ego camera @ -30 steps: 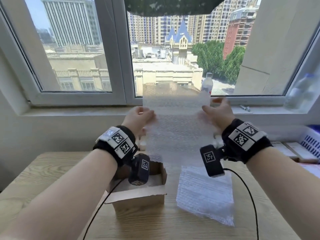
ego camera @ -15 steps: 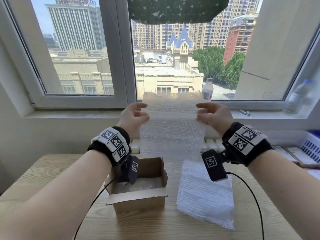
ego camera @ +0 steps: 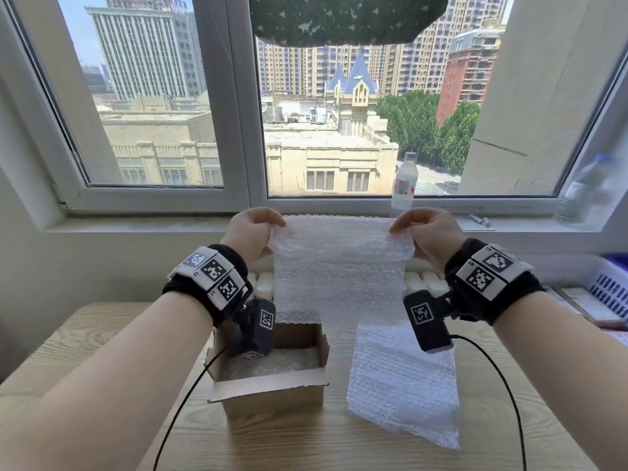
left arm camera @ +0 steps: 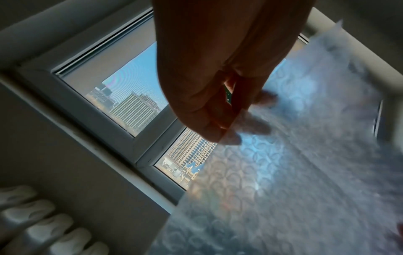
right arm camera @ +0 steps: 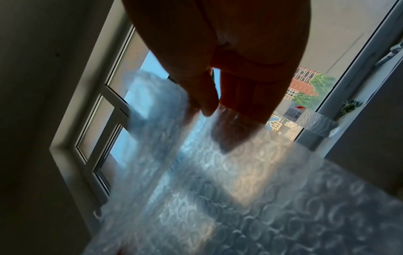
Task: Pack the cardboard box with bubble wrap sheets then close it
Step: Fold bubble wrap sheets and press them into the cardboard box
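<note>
Holding a bubble wrap sheet (ego camera: 338, 266) by its two upper corners, you have it stretched flat in the air between your hands, in front of the window sill (ego camera: 136, 226). Your left hand (ego camera: 253, 232) pinches the upper left corner: in the left wrist view the thumb lies on the near face and the fingertips (left arm camera: 257, 126) show through the film from behind. Your right hand (ego camera: 426, 232) pinches the upper right corner the same way, with its fingertips (right arm camera: 231, 139) visible through the wrap in the right wrist view. Both grips are closed on the sheet; neither hand is free.

The sheet hangs upright. Its lower edge sits above the far rim of the cardboard box (ego camera: 272, 399) and does not visibly touch it.

The cardboard box stands on the wooden table (ego camera: 85, 338), below your left wrist. Its flaps are open, and a layer of bubble wrap (ego camera: 272, 363) already lies on its floor.

A second sheet (ego camera: 402, 385) lies flat on the table just to the right of the box, apart from it.

A clear water bottle (ego camera: 404, 185) stands on the sill behind the held sheet, near your right hand. A blue-and-white basket (ego camera: 610, 294) sits at the far right edge of the head view.
</note>
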